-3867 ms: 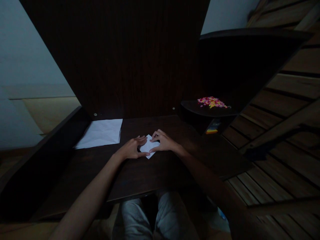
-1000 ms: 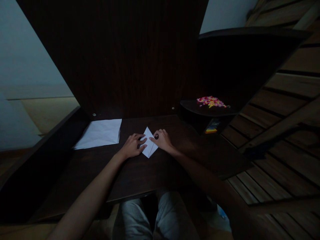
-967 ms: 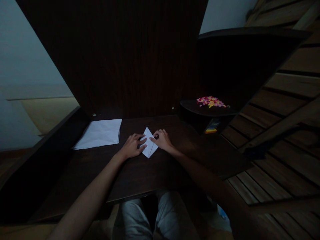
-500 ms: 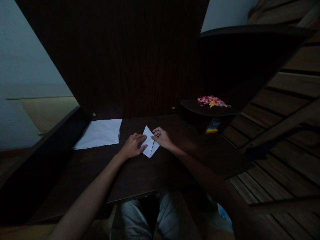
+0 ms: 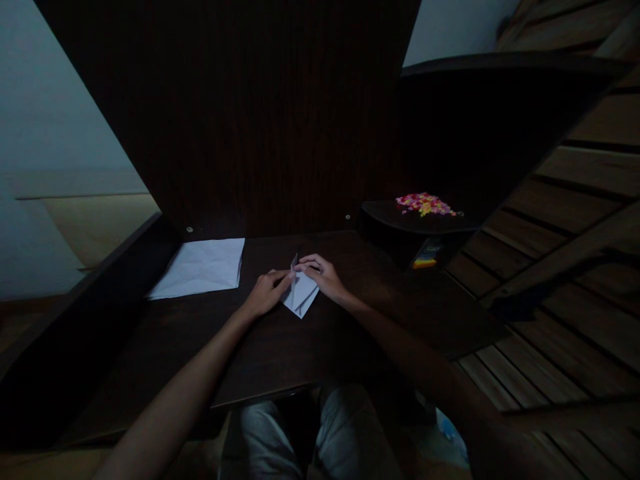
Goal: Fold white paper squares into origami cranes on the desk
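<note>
Two bare hands at a small piece of folded white paper [image 5: 306, 292] on a dark wooden desk [image 5: 295, 357], seen from the head camera in dim light. The paper lies near the middle of the desk, one corner pointing toward the person; a narrow flap [image 5: 294, 263] stands raised at its far left part, and a seam runs toward the near corner. The left hand [image 5: 267, 292] reaches in from the left, its fingertips touching the paper beside the flap. The right hand [image 5: 327, 277] lies over the paper's far right part, fingers bent inward toward the same flap. As for the grip of each hand, the fingertips come together at the flap (they overlap it in this view), and one cannot tell whether either hand pinches it or merely presses against it. To the left, well apart from the hands, white sheets [image 5: 200, 267] lie flat in the far corner of the desk, close to the side board [image 5: 90, 297]. To the right, a curved shelf [image 5: 384, 215] bears a heap of small pink, red and yellow pieces [image 5: 425, 203]; beneath it sits a yellow item [image 5: 424, 263], too small to identify. A tall dark panel [image 5: 250, 133] rises behind the desk. Below the near edge appear the person's pale trousers [image 5: 270, 433].
</note>
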Motion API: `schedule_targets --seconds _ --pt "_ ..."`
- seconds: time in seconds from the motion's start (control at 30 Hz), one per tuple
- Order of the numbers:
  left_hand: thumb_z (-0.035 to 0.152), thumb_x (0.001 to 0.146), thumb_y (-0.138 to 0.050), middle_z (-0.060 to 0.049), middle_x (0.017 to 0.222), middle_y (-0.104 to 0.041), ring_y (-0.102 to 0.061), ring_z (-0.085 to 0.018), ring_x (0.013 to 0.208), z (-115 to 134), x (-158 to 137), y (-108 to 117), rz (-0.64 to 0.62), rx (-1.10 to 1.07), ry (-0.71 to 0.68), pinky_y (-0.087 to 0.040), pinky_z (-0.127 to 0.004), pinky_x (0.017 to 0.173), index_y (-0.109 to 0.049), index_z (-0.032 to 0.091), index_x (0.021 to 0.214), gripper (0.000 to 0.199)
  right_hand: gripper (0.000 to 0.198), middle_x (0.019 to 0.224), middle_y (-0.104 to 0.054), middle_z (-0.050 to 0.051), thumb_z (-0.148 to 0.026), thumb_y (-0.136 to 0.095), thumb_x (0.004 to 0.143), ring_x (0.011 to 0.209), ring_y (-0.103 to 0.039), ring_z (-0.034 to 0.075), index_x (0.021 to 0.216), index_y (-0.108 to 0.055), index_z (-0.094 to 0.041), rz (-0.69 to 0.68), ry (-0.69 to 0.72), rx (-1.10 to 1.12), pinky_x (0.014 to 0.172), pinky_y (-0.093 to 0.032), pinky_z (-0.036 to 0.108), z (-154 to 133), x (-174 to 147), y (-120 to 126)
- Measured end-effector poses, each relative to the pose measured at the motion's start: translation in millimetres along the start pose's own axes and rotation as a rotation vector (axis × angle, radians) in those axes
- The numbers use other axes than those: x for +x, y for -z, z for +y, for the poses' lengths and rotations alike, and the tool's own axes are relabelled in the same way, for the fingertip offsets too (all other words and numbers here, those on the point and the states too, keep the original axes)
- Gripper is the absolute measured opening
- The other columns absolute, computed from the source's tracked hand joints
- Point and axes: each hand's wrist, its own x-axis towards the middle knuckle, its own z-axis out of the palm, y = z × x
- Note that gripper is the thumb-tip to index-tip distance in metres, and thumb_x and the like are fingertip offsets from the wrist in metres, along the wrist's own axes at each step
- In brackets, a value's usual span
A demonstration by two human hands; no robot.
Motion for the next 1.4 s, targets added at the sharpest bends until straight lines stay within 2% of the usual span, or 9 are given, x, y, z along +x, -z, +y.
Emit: schedule_targets --seconds 0.2,0.37,0.63,0.73,0.83,0.97,1.07,1.2,1.4 --pt "0.051 0.081 -0.055 -0.008 0.113 -0.070 -0.063 -0.027 0.104 8 0 2 0.042 -0.227 0.122 -0.045 -0.036 0.094 -0.068 0.016 0.114 0.050 0.029 0.107 -0.069 0.006 -0.046 -0.052 0.088 0.105 -0.062 0.022 0.105 -0.059 -0.024 -0.032 0.029 0.160 0.089 -0.047 0.036 -12 -8 0" --pt "0.044 0.073 -0.061 -0.006 0.096 -0.074 -0.065 -0.027 0.093 8 3 2 0.062 -0.446 0.188 -0.048 -0.036 0.086 -0.071 0.015 0.105 0.045 0.024 0.115 -0.063 0.005 -0.038 -0.052 0.088 0.113 -0.056 0.022 0.107 -0.059 -0.025 -0.028 0.080 0.189 0.093 -0.048 0.040 -9 -8 0" --pt "0.034 0.063 -0.076 -0.009 0.100 -0.073 -0.066 -0.027 0.093 12 4 -4 0.169 -0.961 0.287 -0.050 -0.037 0.083 -0.068 0.016 0.108 0.050 0.026 0.124 -0.053 0.008 -0.023 -0.067 0.078 0.120 -0.047 0.026 0.104 -0.067 -0.025 0.091 0.331 -0.448 0.106 -0.036 0.048 -7 -11 -1" --pt "0.025 0.065 -0.073 -0.009 0.096 -0.073 -0.067 -0.028 0.091 12 4 -2 0.210 -1.097 0.344 -0.053 -0.038 0.081 -0.069 0.015 0.105 0.041 0.031 0.128 -0.047 0.009 -0.026 -0.068 0.077 0.115 -0.050 0.024 0.109 -0.067 -0.025 0.139 0.263 -0.406 0.098 -0.044 0.041 -4 -8 1" --pt "0.019 0.069 -0.066 -0.009 0.094 -0.074 -0.068 -0.028 0.092 11 5 1 0.251 -1.198 0.365 -0.054 -0.038 0.081 -0.070 0.014 0.101 0.032 0.036 0.117 -0.054 0.008 -0.031 -0.065 0.079 0.094 -0.059 0.018 0.114 -0.063 -0.025 0.027 0.068 -0.193 0.078 -0.052 0.032 4 -1 3" --pt "0.015 0.072 -0.061 -0.006 0.093 -0.074 -0.069 -0.025 0.089 9 5 6 0.276 -1.209 0.381 -0.055 -0.035 0.079 -0.069 0.015 0.104 0.033 0.043 0.082 -0.063 0.001 -0.030 -0.066 0.077 0.078 -0.062 0.016 0.118 -0.058 -0.023 -0.093 -0.073 0.038 0.072 -0.050 0.029 11 3 5" --pt "0.021 0.076 -0.060 -0.007 0.090 -0.074 -0.069 -0.025 0.086 9 6 11 0.251 -1.241 0.434 -0.055 -0.033 0.073 -0.069 0.014 0.099 0.026 0.047 0.073 -0.061 -0.002 -0.028 -0.068 0.074 0.072 -0.061 0.015 0.119 -0.056 -0.023 -0.084 -0.098 0.076 0.068 -0.049 0.027 10 2 6" --pt "0.038 0.077 -0.064 -0.010 0.087 -0.073 -0.068 -0.024 0.079 7 8 13 0.195 -1.226 0.490 -0.053 -0.030 0.063 -0.070 0.013 0.093 0.030 0.044 0.068 -0.058 -0.004 -0.025 -0.067 0.072 0.067 -0.060 0.014 0.115 -0.056 -0.022 -0.057 -0.103 0.035 0.064 -0.047 0.026 8 2 9" --pt "0.019 0.058 -0.076 -0.007 0.088 -0.072 -0.066 -0.020 0.075 -10 8 4 0.268 -0.885 0.451 -0.051 -0.030 0.068 -0.063 0.014 0.105 0.049 0.031 0.066 -0.057 -0.004 -0.023 -0.063 0.073 0.062 -0.056 0.012 0.104 -0.062 -0.018 -0.040 -0.056 -0.184 0.063 -0.044 0.025 11 2 11"
